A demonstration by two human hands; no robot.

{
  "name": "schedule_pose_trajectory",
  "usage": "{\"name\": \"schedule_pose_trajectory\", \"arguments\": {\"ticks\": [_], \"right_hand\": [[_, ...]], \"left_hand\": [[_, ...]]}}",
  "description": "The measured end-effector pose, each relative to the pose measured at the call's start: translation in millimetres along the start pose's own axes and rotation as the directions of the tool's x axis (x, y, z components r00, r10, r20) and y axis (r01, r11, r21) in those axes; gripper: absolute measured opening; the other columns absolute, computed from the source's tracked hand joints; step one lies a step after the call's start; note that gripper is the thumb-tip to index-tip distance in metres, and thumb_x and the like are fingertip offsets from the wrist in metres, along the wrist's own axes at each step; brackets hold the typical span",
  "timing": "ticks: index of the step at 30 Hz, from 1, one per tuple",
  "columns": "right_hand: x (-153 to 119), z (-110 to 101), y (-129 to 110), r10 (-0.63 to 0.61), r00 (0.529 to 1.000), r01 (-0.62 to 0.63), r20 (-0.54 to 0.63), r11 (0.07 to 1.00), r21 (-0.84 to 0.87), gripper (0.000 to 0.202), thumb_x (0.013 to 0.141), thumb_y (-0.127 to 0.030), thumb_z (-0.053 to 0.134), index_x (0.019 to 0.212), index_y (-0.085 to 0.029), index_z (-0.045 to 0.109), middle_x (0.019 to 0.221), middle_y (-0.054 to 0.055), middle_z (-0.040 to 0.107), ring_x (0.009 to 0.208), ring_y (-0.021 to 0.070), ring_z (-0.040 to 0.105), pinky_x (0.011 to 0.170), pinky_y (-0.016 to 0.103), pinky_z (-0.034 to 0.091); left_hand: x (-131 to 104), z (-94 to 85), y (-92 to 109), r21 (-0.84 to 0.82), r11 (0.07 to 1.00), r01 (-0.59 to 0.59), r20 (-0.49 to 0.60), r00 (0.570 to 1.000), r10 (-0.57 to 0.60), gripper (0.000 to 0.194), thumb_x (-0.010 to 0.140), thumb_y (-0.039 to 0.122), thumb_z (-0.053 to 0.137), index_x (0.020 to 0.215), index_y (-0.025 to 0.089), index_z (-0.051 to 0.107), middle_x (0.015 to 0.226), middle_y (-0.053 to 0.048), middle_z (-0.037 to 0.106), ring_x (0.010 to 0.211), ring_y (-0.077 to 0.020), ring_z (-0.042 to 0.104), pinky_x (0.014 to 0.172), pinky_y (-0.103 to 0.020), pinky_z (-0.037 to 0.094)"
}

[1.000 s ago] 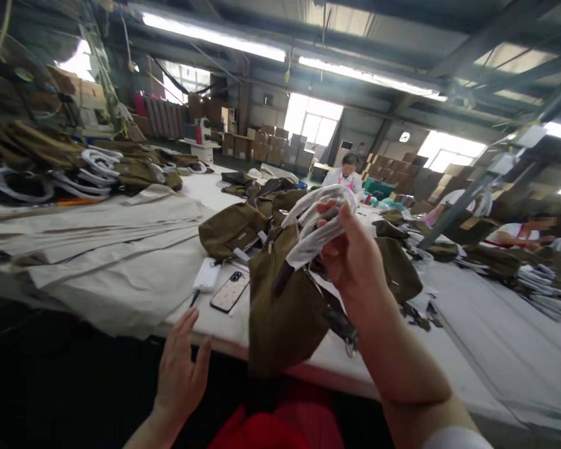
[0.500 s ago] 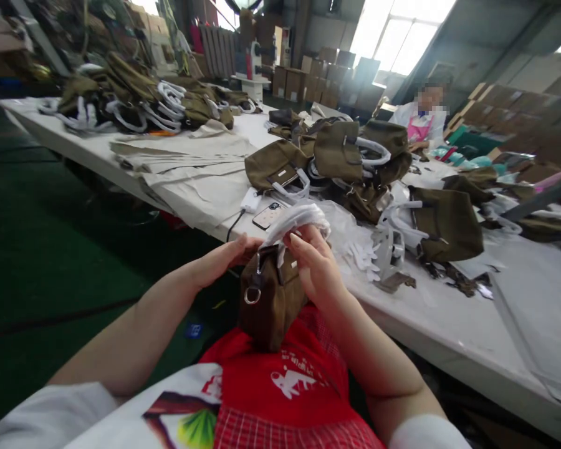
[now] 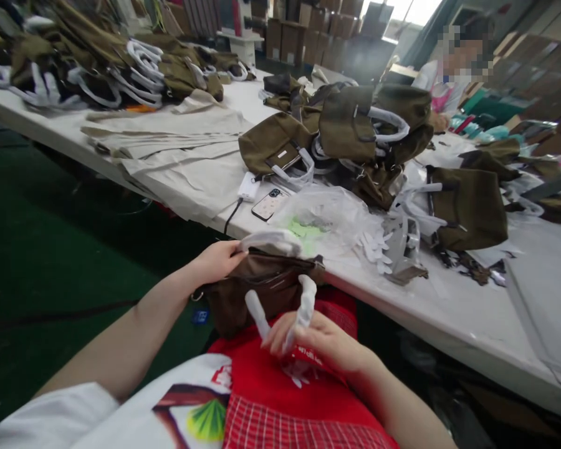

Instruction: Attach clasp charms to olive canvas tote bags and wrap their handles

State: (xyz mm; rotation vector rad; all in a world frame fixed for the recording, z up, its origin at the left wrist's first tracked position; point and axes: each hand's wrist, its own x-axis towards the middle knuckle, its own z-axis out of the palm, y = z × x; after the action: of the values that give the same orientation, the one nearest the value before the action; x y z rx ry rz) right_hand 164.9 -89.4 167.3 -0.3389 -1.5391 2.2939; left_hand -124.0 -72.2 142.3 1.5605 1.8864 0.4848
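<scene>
A brown handbag (image 3: 243,296) rests against my red apron at the table's edge, its zipped top facing up. Both of its handles are wrapped in white padding. My left hand (image 3: 222,259) grips the bag's upper left corner beside the far handle (image 3: 271,242), fingers closed. Lower down, my right hand (image 3: 303,333) is wrapped round the near handle (image 3: 307,293), which is drawn toward my body. A metal ring hangs at the bag's left end.
On the white table (image 3: 243,215) lie a phone (image 3: 270,204), a white charger (image 3: 249,187) and clear plastic wrap (image 3: 336,212). Olive handbags (image 3: 348,128) are heaped behind them. Flat cloth pieces (image 3: 168,134) lie to the left. Across the table is another person (image 3: 449,81).
The bag has turned so its long side faces me. My right hand has come down toward my body with the near handle, parting the two handles. The camera view has tilted lower.
</scene>
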Motion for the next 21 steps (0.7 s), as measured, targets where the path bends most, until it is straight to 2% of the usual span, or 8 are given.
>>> {"name": "schedule_pose_trajectory", "arguments": {"ticks": [2,3,6,9,11,13,16,21], "right_hand": [[-14.3,-7.2,0.2,0.089,0.981,-0.076,0.173,0.994,-0.08,0.04,0.092,-0.051,0.057,0.103,-0.016,0.073,0.111,0.012,0.07,0.111,0.0257,0.062,0.102,0.042,0.044],[-19.6,-13.2,0.1,0.133,0.979,-0.117,0.156,0.988,-0.105,0.041,0.092,-0.051,0.056,0.108,-0.017,0.072,0.116,0.012,0.069,0.113,0.0266,0.062,0.102,0.043,0.044],[-28.0,-37.0,-3.4,0.226,0.949,-0.28,-0.221,0.924,-0.259,0.048,0.097,-0.054,0.043,0.103,-0.017,0.074,0.106,0.012,0.073,0.098,0.0269,0.067,0.091,0.042,0.05],[-22.8,-55.1,-19.8,-0.109,0.77,-0.42,-0.628,0.656,-0.628,0.045,0.096,-0.051,0.044,0.089,-0.018,0.074,0.088,0.01,0.073,0.085,0.0264,0.066,0.083,0.039,0.049],[-10.2,-57.5,-36.1,-0.442,0.674,-0.414,-0.592,0.438,-0.798,0.035,0.095,-0.045,0.049,0.088,-0.019,0.072,0.091,0.01,0.071,0.09,0.0263,0.063,0.086,0.039,0.046],[8.6,-53.7,-50.4,-0.521,0.728,-0.307,-0.445,0.333,-0.892,0.03,0.096,-0.038,0.048,0.087,-0.021,0.071,0.092,0.008,0.071,0.09,0.0237,0.062,0.085,0.035,0.045],[38.8,-47.5,-59.0,-0.347,0.887,-0.193,-0.304,0.318,-0.928,0.033,0.097,-0.032,0.047,0.075,-0.021,0.069,0.078,0.005,0.068,0.077,0.0188,0.061,0.074,0.03,0.044],[57.8,-53.4,-49.4,-0.214,0.89,-0.266,-0.402,0.473,-0.84,0.019,0.088,-0.032,0.062,0.077,-0.019,0.071,0.073,0.002,0.069,0.068,0.0155,0.06,0.066,0.027,0.042]], "left_hand": [[4.7,7.7,-17.5,0.045,0.997,0.061,-0.078,0.995,-0.057,0.036,0.082,0.05,0.049,0.089,0.021,0.07,0.094,-0.008,0.076,0.095,-0.0296,0.067,0.084,-0.033,0.048],[4.8,10.3,-23.2,0.038,0.997,0.063,-0.09,0.994,-0.059,0.035,0.082,0.049,0.05,0.089,0.022,0.07,0.095,-0.008,0.076,0.094,-0.0294,0.068,0.083,-0.033,0.048],[-1.9,13.0,-26.6,-0.073,0.997,-0.026,-0.026,0.999,0.025,0.033,0.078,0.047,0.059,0.097,0.023,0.072,0.096,-0.005,0.076,0.092,-0.0274,0.069,0.081,-0.031,0.049],[-10.0,12.2,-14.4,-0.116,0.988,-0.099,0.026,0.994,0.103,0.033,0.074,0.046,0.064,0.098,0.025,0.074,0.094,-0.002,0.077,0.09,-0.0267,0.069,0.078,-0.03,0.05],[-12.2,12.7,-3.1,-0.068,0.992,-0.109,0.027,0.993,0.111,0.03,0.076,0.047,0.062,0.09,0.025,0.075,0.089,-0.003,0.076,0.086,-0.0262,0.068,0.075,-0.03,0.05],[-12.2,14.7,7.0,-0.013,0.994,-0.105,0.021,0.994,0.106,0.03,0.078,0.048,0.06,0.086,0.024,0.075,0.087,-0.004,0.075,0.084,-0.0262,0.068,0.074,-0.03,0.049],[-10.7,19.6,14.4,0.004,0.998,-0.063,0.004,0.998,0.063,0.03,0.076,0.049,0.062,0.085,0.024,0.076,0.087,-0.005,0.075,0.087,-0.0275,0.068,0.076,-0.031,0.049],[-6.4,25.0,2.7,-0.087,0.995,0.043,-0.022,0.999,-0.045,0.033,0.071,0.052,0.066,0.082,0.023,0.076,0.085,-0.006,0.076,0.086,-0.0286,0.069,0.076,-0.032,0.052]]}}
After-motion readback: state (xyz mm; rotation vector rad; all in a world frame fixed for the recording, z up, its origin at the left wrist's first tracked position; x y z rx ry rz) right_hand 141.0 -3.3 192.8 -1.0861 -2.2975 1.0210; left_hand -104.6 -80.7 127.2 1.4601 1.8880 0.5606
